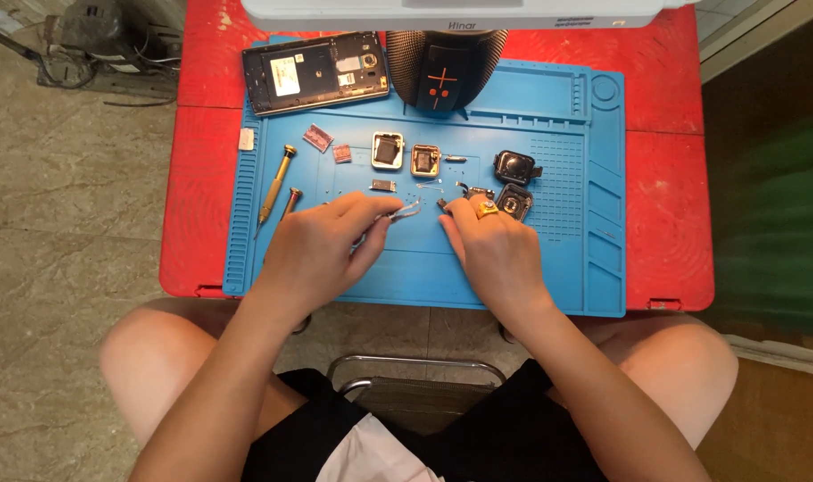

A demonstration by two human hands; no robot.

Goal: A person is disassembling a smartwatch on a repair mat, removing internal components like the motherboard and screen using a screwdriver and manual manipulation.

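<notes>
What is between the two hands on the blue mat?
In the head view, only the tweezers' tips, held by the left hand, and bare blue mat before the right hand.

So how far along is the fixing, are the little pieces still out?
Done, it seems: the phone lies opened at the top of the blue mat, and small square parts are laid out on the mat. In hand: the left hand holds tweezers while the right hand presses on a small dark piece. Left: all the pieces are still apart, and the screwdriver lies unused.
</notes>
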